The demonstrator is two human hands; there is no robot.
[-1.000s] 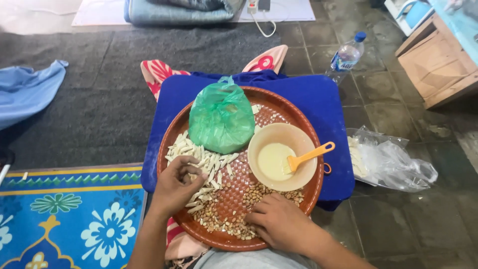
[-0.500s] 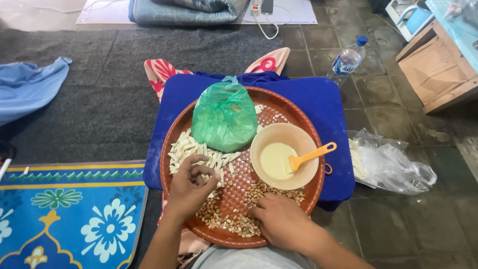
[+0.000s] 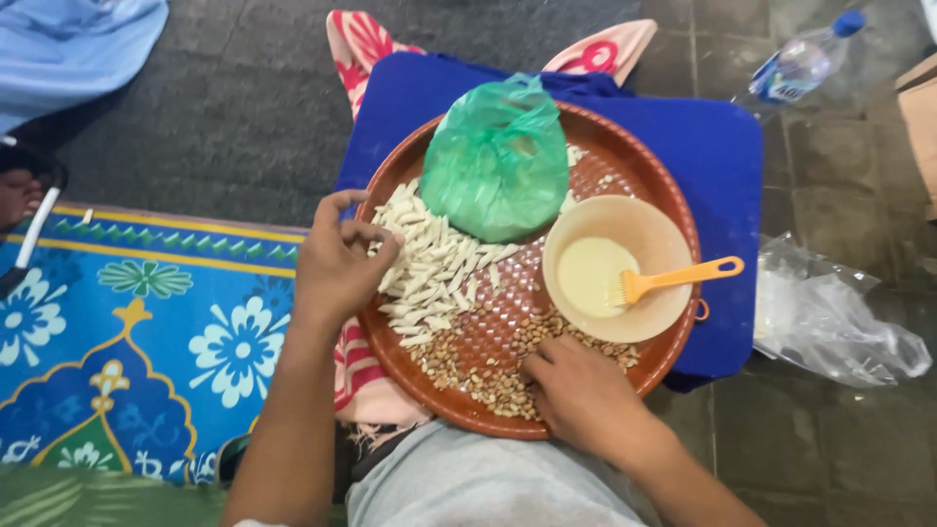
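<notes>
Blue cushion [image 3: 722, 166], laid on the dark floor, carries a round brown perforated tray [image 3: 625, 156] (the carrier of everything worked on here). On the tray's far half sits a knotted green plastic bag [image 3: 498, 161]; to its right stands a tan bowl [image 3: 664, 317] of pale liquid with an orange brush [image 3: 673, 280] resting in it. A heap of pale rolled dough sticks [image 3: 434, 268] fills the tray's left side, and brown peanuts [image 3: 488, 381] lie scattered along the near rim. The left hand [image 3: 337, 268] rests at the edge of the sticks, its grip loosely curled, fingertips touching the pieces; whether one is pinched cannot be told. The right hand [image 3: 581, 395] lies over the peanuts, fingers bent down among them, contents of its grip hidden. Judged step: sorting and gathering pieces on the tray. A further move would call for a fine fingertip pinch without scattering neighbouring pieces.
</notes>
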